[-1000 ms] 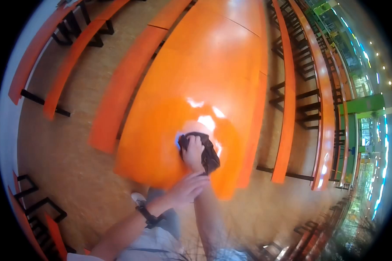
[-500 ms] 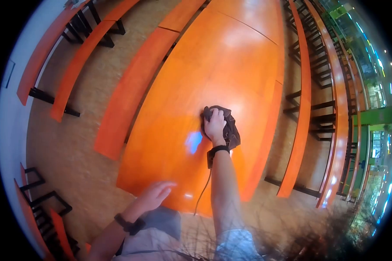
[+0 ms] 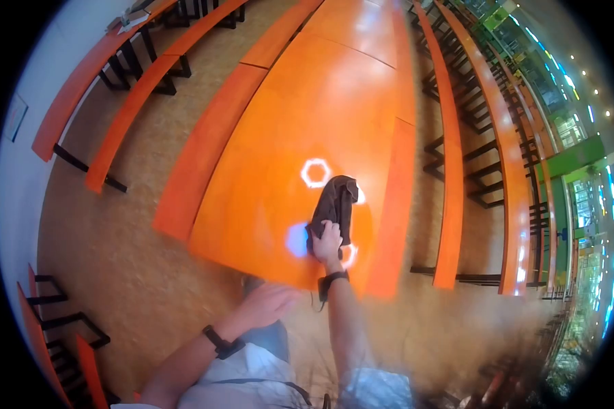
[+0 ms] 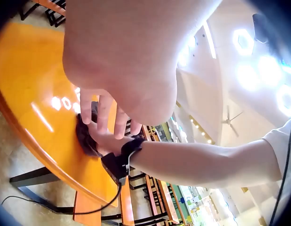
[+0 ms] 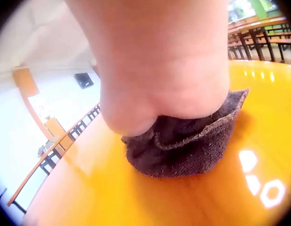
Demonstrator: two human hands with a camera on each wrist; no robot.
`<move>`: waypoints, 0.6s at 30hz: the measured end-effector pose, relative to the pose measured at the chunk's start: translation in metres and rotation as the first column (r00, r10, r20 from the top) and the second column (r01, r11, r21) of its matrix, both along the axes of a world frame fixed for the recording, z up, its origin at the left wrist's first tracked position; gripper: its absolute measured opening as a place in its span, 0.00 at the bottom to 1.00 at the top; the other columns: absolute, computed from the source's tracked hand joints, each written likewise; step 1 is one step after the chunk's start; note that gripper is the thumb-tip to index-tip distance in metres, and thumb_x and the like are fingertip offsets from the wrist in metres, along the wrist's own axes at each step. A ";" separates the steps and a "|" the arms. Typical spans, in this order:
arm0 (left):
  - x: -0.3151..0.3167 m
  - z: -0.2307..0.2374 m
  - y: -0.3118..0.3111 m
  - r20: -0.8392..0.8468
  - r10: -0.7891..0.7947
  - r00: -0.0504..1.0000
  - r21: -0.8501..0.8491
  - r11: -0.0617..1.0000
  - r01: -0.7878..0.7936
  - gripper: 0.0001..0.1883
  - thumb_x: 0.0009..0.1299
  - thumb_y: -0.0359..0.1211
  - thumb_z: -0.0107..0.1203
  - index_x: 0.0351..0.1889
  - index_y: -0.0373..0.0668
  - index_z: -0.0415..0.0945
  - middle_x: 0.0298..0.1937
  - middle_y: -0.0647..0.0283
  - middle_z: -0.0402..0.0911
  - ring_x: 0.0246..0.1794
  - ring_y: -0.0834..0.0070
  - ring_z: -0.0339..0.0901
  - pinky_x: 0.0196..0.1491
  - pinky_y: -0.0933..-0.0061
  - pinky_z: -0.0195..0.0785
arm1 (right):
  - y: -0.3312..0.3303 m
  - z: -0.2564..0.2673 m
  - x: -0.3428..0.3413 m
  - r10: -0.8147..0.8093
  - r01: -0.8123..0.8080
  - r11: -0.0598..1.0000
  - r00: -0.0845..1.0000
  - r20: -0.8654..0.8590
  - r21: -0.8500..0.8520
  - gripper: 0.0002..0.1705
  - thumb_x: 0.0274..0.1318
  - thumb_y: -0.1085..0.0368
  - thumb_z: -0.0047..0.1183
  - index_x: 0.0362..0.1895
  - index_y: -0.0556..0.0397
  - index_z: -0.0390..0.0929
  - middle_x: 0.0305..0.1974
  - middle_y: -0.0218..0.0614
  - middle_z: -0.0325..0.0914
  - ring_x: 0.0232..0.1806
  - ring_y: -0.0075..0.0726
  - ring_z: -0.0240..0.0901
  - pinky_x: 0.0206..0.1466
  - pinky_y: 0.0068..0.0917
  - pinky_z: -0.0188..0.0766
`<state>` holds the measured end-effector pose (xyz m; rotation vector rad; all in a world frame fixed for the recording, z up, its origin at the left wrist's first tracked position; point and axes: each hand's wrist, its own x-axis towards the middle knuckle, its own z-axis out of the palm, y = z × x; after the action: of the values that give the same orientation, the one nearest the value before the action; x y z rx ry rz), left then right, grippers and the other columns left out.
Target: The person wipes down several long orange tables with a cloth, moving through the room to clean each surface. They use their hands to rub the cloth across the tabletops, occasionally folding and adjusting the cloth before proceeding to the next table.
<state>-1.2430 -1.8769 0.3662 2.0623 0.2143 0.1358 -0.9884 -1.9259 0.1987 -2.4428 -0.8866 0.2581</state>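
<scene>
For good contact, the right hand (image 3: 329, 243) should, I think, press the dark brown folded cloth (image 3: 333, 204) evenly and flat on the glossy orange table (image 3: 266, 170), with no loose fold catching. This hand grasps the near part of the cloth; the rest lies beyond its fingers, towards the far end, nearer the table's right edge. The left hand (image 3: 266, 305) is empty, its fingers extended, beside the near edge.

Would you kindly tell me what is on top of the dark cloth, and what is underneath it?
The right hand grips the dark cloth from above, and the orange table is below. The patch directly beneath is covered and cannot be seen.
</scene>
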 end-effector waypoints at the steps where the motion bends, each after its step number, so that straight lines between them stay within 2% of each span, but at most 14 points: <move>1: -0.004 0.000 -0.013 0.012 0.002 1.000 0.007 1.000 -0.002 0.14 0.75 0.37 0.48 0.53 0.43 0.76 0.52 0.58 0.79 0.57 0.59 0.73 0.60 0.61 0.64 | -0.020 0.002 -0.018 0.010 -0.010 1.000 1.000 -0.018 -0.008 0.22 0.54 0.57 0.60 0.52 0.45 0.70 0.48 0.46 0.68 0.53 0.58 0.66 0.52 0.52 0.61; 6: -0.016 0.006 -0.062 0.127 0.057 0.990 0.000 0.998 -0.058 0.14 0.74 0.37 0.50 0.53 0.43 0.76 0.52 0.59 0.79 0.56 0.59 0.74 0.59 0.62 0.65 | -0.086 0.008 -0.094 0.060 -0.060 0.996 0.998 0.010 -0.061 0.24 0.50 0.57 0.63 0.51 0.43 0.70 0.47 0.46 0.68 0.52 0.57 0.67 0.48 0.53 0.63; 9: -0.009 0.012 -0.084 0.144 0.011 0.989 -0.034 0.999 -0.006 0.13 0.73 0.36 0.50 0.53 0.44 0.76 0.53 0.60 0.79 0.56 0.60 0.74 0.59 0.61 0.65 | -0.078 0.006 -0.116 -0.076 0.079 0.990 0.997 0.024 -0.121 0.23 0.52 0.55 0.62 0.50 0.43 0.71 0.45 0.45 0.69 0.50 0.58 0.69 0.47 0.52 0.65; 14: 0.010 0.012 -0.099 0.288 0.053 0.956 -0.116 0.993 -0.020 0.11 0.76 0.35 0.46 0.51 0.45 0.77 0.54 0.63 0.79 0.62 0.62 0.71 0.66 0.60 0.60 | -0.062 0.013 -0.123 -0.125 0.102 0.977 0.985 -0.116 -0.188 0.21 0.54 0.57 0.58 0.51 0.44 0.70 0.49 0.45 0.66 0.54 0.59 0.66 0.51 0.57 0.61; 18: 0.032 -0.003 -0.082 0.367 0.051 0.929 -0.199 0.980 0.025 0.09 0.74 0.33 0.49 0.47 0.44 0.77 0.47 0.62 0.79 0.55 0.63 0.74 0.62 0.61 0.62 | -0.043 0.016 -0.100 0.089 -0.109 0.975 0.990 -0.106 -0.196 0.20 0.53 0.60 0.57 0.51 0.45 0.69 0.48 0.45 0.66 0.56 0.57 0.64 0.52 0.55 0.59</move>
<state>-1.2113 -1.9590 0.3633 1.7948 0.0053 0.4893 -1.0883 -1.9692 0.2148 -2.5474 -0.9830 0.5214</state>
